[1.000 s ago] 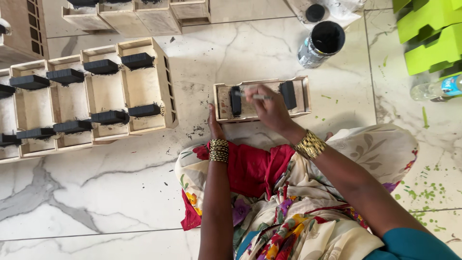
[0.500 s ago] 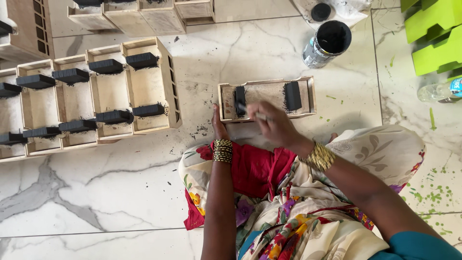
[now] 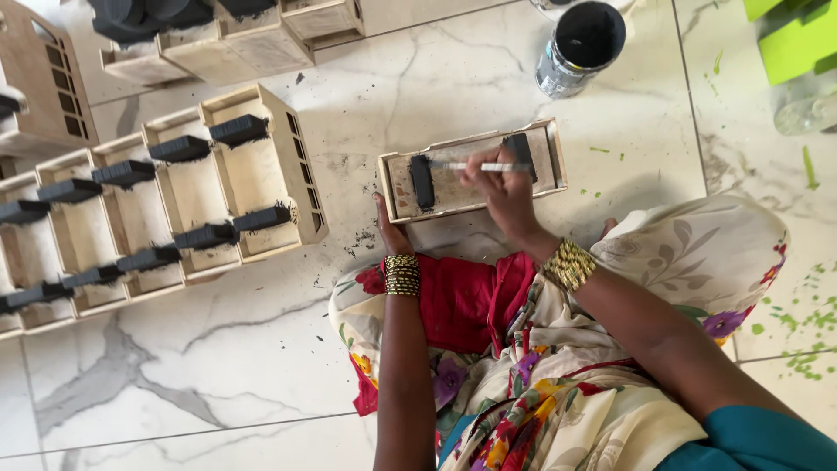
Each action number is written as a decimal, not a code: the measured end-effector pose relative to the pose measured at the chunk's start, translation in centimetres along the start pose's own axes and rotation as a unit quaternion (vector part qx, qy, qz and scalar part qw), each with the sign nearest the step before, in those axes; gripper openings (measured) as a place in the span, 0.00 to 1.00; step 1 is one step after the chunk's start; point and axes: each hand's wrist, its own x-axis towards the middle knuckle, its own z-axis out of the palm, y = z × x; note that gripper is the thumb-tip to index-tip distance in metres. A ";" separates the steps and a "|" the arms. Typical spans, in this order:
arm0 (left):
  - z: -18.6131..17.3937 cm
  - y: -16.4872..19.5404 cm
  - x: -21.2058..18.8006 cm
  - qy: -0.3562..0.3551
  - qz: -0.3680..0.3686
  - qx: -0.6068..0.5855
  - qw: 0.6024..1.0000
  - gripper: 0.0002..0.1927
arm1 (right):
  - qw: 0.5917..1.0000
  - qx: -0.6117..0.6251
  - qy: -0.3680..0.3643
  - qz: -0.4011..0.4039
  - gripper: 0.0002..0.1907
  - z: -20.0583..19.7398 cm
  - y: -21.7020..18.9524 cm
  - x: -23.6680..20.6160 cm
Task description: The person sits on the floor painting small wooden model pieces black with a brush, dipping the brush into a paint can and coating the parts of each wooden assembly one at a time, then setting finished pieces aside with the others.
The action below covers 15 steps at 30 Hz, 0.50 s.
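Floor [image 3: 218,375]: white marble tiles with grey veins, black specks near the wooden tray [image 3: 471,171], green flecks to its right.

Wooden tray: pale, shallow, with two black bars inside, lying on the floor just in front of the person's knees.

Paint tin [image 3: 580,48]: round and open, black inside, beyond the tray.

Row of wooden boxes [image 3: 166,214]: black-barred, left of the tray.

Green blocks [image 3: 798,39]: far right of the tin.

Left hand [image 3: 390,228]: fingers pressed against the tray's near left corner.

Right hand [image 3: 504,187]: fingers clamped on a thin brush [image 3: 479,166] lying across the tray.

Since the earlier frame, the right hand has risen onto the tray.
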 end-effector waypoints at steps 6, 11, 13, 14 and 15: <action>-0.5 -0.5 0.3 -0.006 0.011 -0.035 0.999 0.37 | 0.998 0.037 -0.035 0.041 0.06 -1.9 -0.8 -6.2; -0.9 -0.5 0.3 0.007 0.009 -0.042 0.999 0.35 | 0.998 0.029 0.013 0.049 0.08 -1.0 1.5 -2.2; -1.0 -0.4 0.2 0.007 0.016 -0.036 0.999 0.34 | 0.998 0.037 0.033 0.045 0.09 -0.3 2.3 0.2; -1.1 -0.4 0.3 0.007 0.019 -0.035 0.999 0.34 | 0.998 0.045 0.041 0.029 0.09 0.0 2.6 1.6; -1.1 -0.4 0.3 0.010 0.016 -0.037 0.999 0.33 | 0.997 0.053 0.049 0.013 0.10 0.2 2.8 2.5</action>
